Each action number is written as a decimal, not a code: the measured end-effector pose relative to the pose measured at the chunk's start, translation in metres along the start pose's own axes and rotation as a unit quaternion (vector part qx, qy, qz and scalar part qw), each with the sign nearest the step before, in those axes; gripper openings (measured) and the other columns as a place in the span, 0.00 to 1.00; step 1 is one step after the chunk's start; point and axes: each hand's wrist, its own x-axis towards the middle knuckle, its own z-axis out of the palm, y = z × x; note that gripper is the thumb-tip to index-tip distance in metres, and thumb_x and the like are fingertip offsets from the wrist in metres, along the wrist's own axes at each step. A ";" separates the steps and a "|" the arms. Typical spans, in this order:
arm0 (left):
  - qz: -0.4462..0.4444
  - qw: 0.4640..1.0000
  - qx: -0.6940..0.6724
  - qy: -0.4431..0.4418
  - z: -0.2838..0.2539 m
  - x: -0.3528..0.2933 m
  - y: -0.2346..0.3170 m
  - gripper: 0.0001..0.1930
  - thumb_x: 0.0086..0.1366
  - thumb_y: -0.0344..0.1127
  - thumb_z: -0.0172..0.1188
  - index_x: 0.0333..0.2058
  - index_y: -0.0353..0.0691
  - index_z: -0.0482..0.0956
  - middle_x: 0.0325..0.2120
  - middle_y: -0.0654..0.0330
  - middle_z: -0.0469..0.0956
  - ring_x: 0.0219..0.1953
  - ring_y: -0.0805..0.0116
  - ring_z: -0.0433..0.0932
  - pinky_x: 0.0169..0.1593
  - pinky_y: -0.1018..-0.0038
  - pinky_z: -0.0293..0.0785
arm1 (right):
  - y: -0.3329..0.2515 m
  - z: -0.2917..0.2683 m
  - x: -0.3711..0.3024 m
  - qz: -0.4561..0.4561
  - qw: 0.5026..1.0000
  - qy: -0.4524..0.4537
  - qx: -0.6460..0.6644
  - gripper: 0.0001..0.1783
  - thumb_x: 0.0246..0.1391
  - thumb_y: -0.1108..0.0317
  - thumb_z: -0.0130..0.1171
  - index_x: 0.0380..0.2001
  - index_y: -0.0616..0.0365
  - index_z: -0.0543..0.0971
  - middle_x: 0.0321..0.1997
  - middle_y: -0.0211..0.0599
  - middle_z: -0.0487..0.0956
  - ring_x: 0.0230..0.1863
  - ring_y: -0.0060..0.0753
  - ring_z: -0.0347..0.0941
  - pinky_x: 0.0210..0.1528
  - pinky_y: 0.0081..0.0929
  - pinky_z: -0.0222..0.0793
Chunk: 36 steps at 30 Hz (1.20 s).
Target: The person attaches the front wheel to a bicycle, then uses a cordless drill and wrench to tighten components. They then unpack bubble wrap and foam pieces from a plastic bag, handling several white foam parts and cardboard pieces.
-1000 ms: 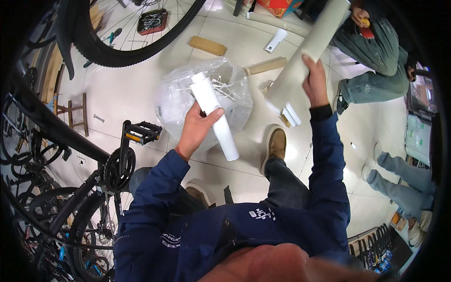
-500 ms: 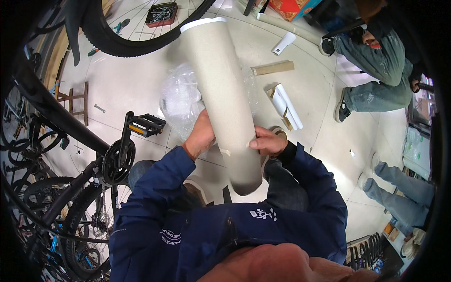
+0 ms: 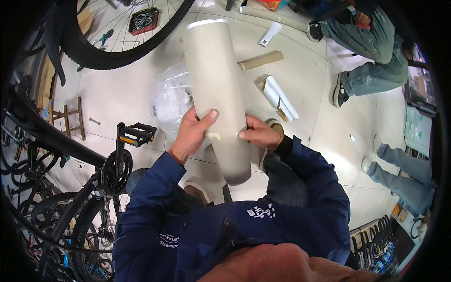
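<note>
A thick beige roll (image 3: 213,80), seemingly of wallpaper or similar sheet, points away from me, its white-edged end at the far side. My left hand (image 3: 191,134) grips its left side, thumb lying on top. From the right, my right hand (image 3: 261,134) holds the roll with the thumb at its edge and the other fingers mostly hidden. A small strip of pale tape (image 3: 213,136) sticks to the roll near my left hand. Beyond it on the floor lies crumpled clear bubble wrap (image 3: 169,98), partly covered by the roll.
A bicycle pedal (image 3: 137,135) and front wheel (image 3: 110,61) stand at left. Torn white-and-brown packaging (image 3: 280,98), a cardboard strip (image 3: 261,60) and a wrench (image 3: 95,121) lie on the tiles. A red tray of small parts (image 3: 143,21) sits far left. Other people's legs (image 3: 373,84) are at right.
The roll has turned about its length, bringing the tape strip left. My left thumb now lies on top of it. The view has shifted slightly.
</note>
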 end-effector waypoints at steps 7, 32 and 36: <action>-0.015 0.999 0.018 -0.033 0.004 0.003 -0.006 0.28 0.75 0.40 0.63 0.67 0.35 0.67 0.62 0.56 0.75 0.62 0.65 0.74 0.66 0.64 0.71 | -0.009 0.007 -0.005 -0.027 0.996 0.041 -0.077 0.37 0.62 0.63 0.68 0.69 0.63 0.66 0.66 0.39 0.75 0.66 0.31 0.71 0.69 0.35 0.66; 0.037 0.964 0.175 0.197 0.027 0.010 -0.020 0.13 0.71 0.34 0.63 0.47 0.30 0.82 0.38 0.62 0.83 0.39 0.74 0.79 0.44 0.73 0.76 | -0.018 -0.075 -0.038 -0.174 0.764 0.407 -0.469 0.17 0.59 0.63 0.68 0.48 0.60 0.83 0.47 0.45 0.85 0.42 0.46 0.84 0.45 0.35 0.80; 0.025 0.971 0.136 0.194 0.027 0.007 -0.015 0.15 0.70 0.34 0.64 0.51 0.30 0.81 0.43 0.60 0.82 0.43 0.72 0.79 0.49 0.72 0.76 | 0.045 -0.193 -0.051 0.007 0.572 0.505 -0.646 0.50 0.46 0.48 0.76 0.68 0.61 0.68 0.66 0.57 0.73 0.62 0.64 0.72 0.60 0.51 0.73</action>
